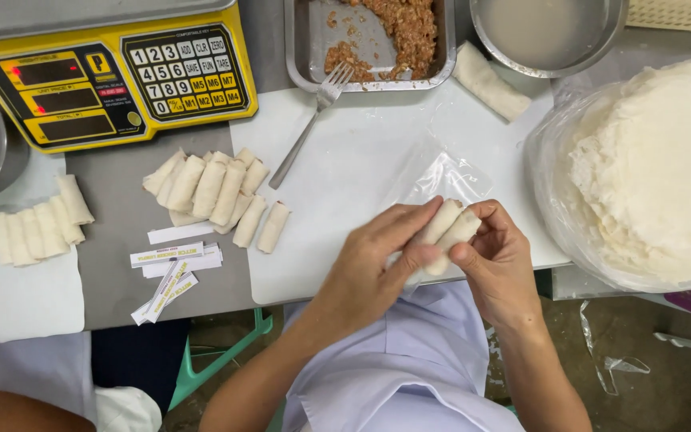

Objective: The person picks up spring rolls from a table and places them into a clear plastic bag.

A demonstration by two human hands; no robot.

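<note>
Both hands hold two pale spring rolls (446,230) side by side above the near edge of a white cutting board (345,168). My left hand (377,260) wraps them from the left with fingers on top. My right hand (496,256) pinches their right end. A clear plastic bag (441,178) lies on the board just beyond the hands. A pile of several finished rolls (216,192) lies left of the board, and a single roll (491,82) rests at the board's far right corner.
A yellow scale (113,76) stands at far left, a metal tray of minced filling (377,36) with a fork (313,120), a metal bowl (549,32), a bagged stack of wrappers (657,168) at right. More rolls (37,224) and paper labels (171,268) lie at left.
</note>
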